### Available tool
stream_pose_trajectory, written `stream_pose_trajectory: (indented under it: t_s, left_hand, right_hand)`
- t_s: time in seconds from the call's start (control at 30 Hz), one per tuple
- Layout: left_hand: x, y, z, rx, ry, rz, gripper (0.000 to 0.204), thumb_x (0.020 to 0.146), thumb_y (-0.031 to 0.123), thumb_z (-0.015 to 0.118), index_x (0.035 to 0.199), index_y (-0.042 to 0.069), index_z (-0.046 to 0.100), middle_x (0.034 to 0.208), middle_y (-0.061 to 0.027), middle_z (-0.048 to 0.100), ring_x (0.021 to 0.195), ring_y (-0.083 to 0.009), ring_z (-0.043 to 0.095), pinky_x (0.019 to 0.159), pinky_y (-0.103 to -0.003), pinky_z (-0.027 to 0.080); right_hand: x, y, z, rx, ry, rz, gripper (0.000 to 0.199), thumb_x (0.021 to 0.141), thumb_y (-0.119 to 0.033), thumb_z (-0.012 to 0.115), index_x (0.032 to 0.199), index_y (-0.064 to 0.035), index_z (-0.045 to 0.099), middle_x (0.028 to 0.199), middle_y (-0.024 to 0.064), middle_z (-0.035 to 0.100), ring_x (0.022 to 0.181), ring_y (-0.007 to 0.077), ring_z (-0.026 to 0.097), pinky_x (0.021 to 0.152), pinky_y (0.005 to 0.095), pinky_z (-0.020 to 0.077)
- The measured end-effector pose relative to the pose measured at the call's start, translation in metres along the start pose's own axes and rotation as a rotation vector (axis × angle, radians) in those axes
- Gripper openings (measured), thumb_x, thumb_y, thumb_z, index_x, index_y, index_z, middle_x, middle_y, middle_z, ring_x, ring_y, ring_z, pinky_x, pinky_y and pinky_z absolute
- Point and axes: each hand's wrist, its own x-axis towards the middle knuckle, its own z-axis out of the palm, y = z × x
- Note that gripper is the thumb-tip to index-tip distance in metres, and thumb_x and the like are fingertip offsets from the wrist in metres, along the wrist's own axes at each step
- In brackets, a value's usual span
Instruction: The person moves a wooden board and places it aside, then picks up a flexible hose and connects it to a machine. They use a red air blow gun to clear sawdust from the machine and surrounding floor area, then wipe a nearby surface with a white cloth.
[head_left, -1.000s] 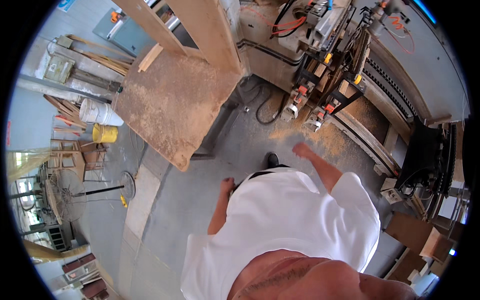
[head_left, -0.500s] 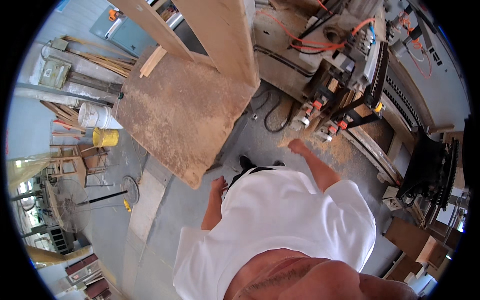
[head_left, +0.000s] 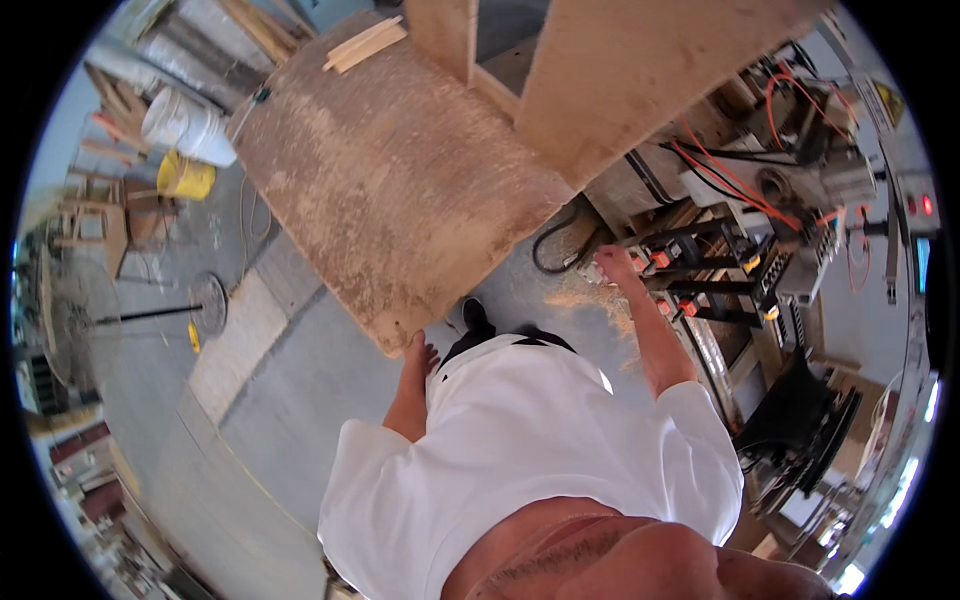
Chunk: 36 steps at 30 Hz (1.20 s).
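My left hand (head_left: pixel 421 352) hangs beside the near corner of a dusty wooden tabletop (head_left: pixel 400 190), thumb and fingers apart, nothing in it. Whether it touches the corner I cannot tell. Further right, my right hand (head_left: pixel 614 264) is held out with curled fingers, in front of the end of a machine with black clamp arms (head_left: pixel 690 245) and orange-red parts. A pale metal piece (head_left: pixel 590 271) shows just beside its fingers. Contact with it, or anything inside the fingers, cannot be made out.
Pale wood strips (head_left: pixel 365 43) and a tall wooden frame (head_left: pixel 640 80) stand on the tabletop's far part. Sawdust (head_left: pixel 590 300) covers the floor by the machine. White buckets (head_left: pixel 185 125), a yellow bucket (head_left: pixel 186 177) and a pedestal fan (head_left: pixel 85 315) are at left.
I have moved forward, and the view has turned: the tabletop and machine sit nearer. My left hand is now at the tabletop's corner, and my right hand has come up to the clamp end.
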Motion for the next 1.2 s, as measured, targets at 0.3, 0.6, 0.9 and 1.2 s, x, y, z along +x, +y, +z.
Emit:
stream_pose_trajectory:
  t_s: [0.3, 0.6, 0.9, 1.2]
  left_hand:
    - [-0.024, -0.004, -0.032, -0.484, -0.176, 0.195, 0.077, 0.084, 0.052, 0.056, 0.14, 0.009, 0.026, 0.146, -0.0162, 0.026, 0.13, -0.0333, 0.032, 0.103, -0.048, 0.03]
    - [-0.043, 0.014, -0.059, -0.656, -0.063, 0.271, 0.06, 0.089, 0.046, 0.052, 0.133, 0.008, 0.038, 0.131, -0.0143, 0.046, 0.119, -0.0297, 0.045, 0.098, -0.044, 0.038]
    - [-0.026, 0.021, -0.098, -0.119, 0.031, 0.173, 0.051, 0.08, 0.043, 0.065, 0.112, 0.003, 0.059, 0.102, -0.0135, 0.064, 0.09, -0.0272, 0.063, 0.076, -0.039, 0.052]
    - [-0.014, 0.051, -0.246, 0.934, -0.076, 0.581, 0.046, 0.076, 0.041, 0.062, 0.093, -0.001, 0.067, 0.093, -0.0216, 0.065, 0.09, -0.0341, 0.062, 0.08, -0.039, 0.049]
  right_hand:
    - [0.021, -0.037, 0.087, -0.256, -0.255, -0.12, 0.027, 0.073, -0.024, 0.065, 0.079, 0.0017, 0.063, 0.066, 0.0128, 0.062, 0.059, 0.0208, 0.06, 0.055, 0.035, 0.0463]
    - [0.006, -0.024, 0.11, 0.074, -0.5, 0.128, 0.011, 0.081, -0.015, 0.059, 0.076, -0.0053, 0.06, 0.066, 0.0036, 0.055, 0.051, 0.0117, 0.049, 0.041, 0.0239, 0.034]
    - [-0.058, -0.031, 0.217, 0.199, -0.599, 0.514, 0.053, 0.082, -0.044, 0.062, 0.11, -0.0002, 0.049, 0.094, 0.0131, 0.056, 0.078, 0.0229, 0.059, 0.058, 0.0311, 0.0476]
    - [-0.11, -0.143, 0.45, 1.143, -0.099, 0.512, 0.081, 0.08, -0.068, 0.047, 0.138, -0.0123, 0.035, 0.137, 0.0103, 0.042, 0.124, 0.0308, 0.042, 0.102, 0.0467, 0.0334]
